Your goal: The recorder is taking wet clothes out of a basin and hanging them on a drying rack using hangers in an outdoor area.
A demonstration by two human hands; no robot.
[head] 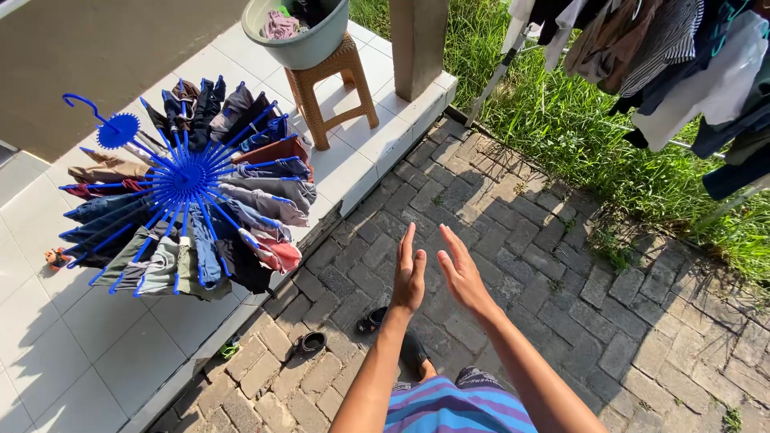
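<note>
Over brick paving, both empty, open hands [437,277] hover right of the blue hanger [186,180].

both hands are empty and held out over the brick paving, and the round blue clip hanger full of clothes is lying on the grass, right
Not quite. The head view shows the blue clip hanger lying on the white tiled step, not on grass. The left hand and right hand are empty, over the brick paving.

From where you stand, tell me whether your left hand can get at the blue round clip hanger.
Probably not without stepping closer. The left hand is empty, open over the paving, and the blue round clip hanger hangs well off to the left over the tiled step. Nothing blocks the way.
</note>
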